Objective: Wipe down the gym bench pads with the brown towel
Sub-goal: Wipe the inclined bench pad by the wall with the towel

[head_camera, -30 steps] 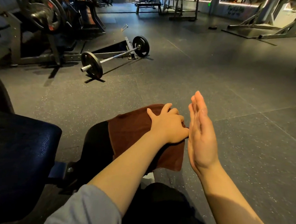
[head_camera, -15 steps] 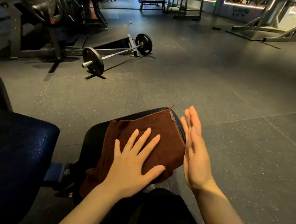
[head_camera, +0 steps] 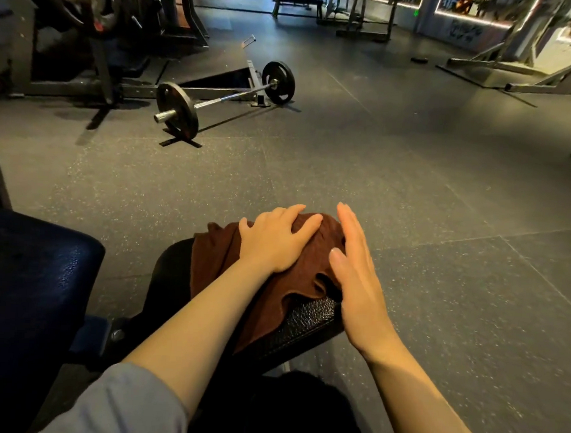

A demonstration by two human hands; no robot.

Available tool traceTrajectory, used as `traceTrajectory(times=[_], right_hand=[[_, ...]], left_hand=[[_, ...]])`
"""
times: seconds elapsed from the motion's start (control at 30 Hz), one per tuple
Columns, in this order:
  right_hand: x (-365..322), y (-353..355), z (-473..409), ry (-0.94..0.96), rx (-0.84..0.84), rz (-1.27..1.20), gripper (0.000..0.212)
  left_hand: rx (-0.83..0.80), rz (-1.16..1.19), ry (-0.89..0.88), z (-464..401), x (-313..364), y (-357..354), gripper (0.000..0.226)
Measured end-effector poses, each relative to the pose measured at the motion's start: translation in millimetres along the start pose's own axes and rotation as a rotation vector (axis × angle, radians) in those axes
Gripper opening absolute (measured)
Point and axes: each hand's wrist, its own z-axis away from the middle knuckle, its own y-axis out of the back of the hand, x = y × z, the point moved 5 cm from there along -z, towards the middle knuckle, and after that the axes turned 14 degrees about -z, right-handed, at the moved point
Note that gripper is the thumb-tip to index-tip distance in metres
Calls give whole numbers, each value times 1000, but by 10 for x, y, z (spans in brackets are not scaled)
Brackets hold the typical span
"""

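Observation:
The brown towel point(head_camera: 275, 297) lies bunched over a small black bench pad point(head_camera: 308, 320) at the lower centre. My left hand point(head_camera: 274, 239) presses down on the towel's far end, fingers spread and bent over the pad's far edge. Beside it, my right hand point(head_camera: 357, 276) stands on edge with straight fingers against the right side of the pad and towel. A larger dark blue pad point(head_camera: 32, 279) fills the lower left.
A barbell point(head_camera: 224, 99) with plates lies on the rubber floor point(head_camera: 427, 190) ahead left, next to a weight machine point(head_camera: 72, 33). More racks and a bench stand far back and right. My dark-clothed leg shows at the bottom.
My left hand has slid forward along the pad, pushing the towel to its far end and uncovering the near part. My right hand stays beside the pad.

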Motion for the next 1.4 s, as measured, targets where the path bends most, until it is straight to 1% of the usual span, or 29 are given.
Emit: traceTrajectory(times=[0.1, 0.2, 0.27, 0.33, 0.4, 0.53, 0.57, 0.67, 0.73, 0.87, 0.97, 1.07, 1.2, 1.3, 1.4], right_hand=[[-57, -60, 48, 60, -1, 232, 51], [-63, -84, 90, 138, -4, 381, 55], [-55, -78, 98, 204, -12, 458, 59], [-51, -84, 93, 242, -21, 500, 61], [-48, -105, 96, 280, -40, 531, 62], [-43, -140, 140, 452, -116, 661, 64], [-45, -149, 155, 497, -140, 688, 64], [-46, -151, 162, 562, -151, 699, 64], [-36, -153, 151, 569, -149, 694, 63], [-40, -153, 111, 551, -145, 711, 63], [-28, -160, 128, 497, -156, 707, 63], [-21, -138, 137, 440, -165, 701, 63], [-28, -120, 114, 427, -200, 711, 65], [-47, -127, 124, 443, -193, 716, 66], [-51, -138, 166, 495, -196, 750, 63]], left_hand=[[24, -4, -49, 185, -29, -14, 57], [5, -52, -131, 560, -140, -100, 67], [2, -71, -173, 902, -285, -169, 72], [11, -75, -177, 1211, -460, -220, 72], [35, -73, -168, 1391, -589, -268, 77], [27, -88, -136, 1397, -587, -290, 68], [24, -80, -125, 1362, -559, -273, 69], [-31, -116, -96, 1181, -446, -233, 66], [-60, -139, -91, 960, -350, -202, 61], [-39, -92, -106, 433, -232, -107, 58], [-45, -56, -86, 340, -233, -144, 55], [-19, -104, -84, 578, -207, -149, 57], [43, -132, -154, 1338, -325, -238, 64], [146, -176, -214, 1797, -641, -379, 61], [138, -192, -191, 2014, -1008, -478, 62]])
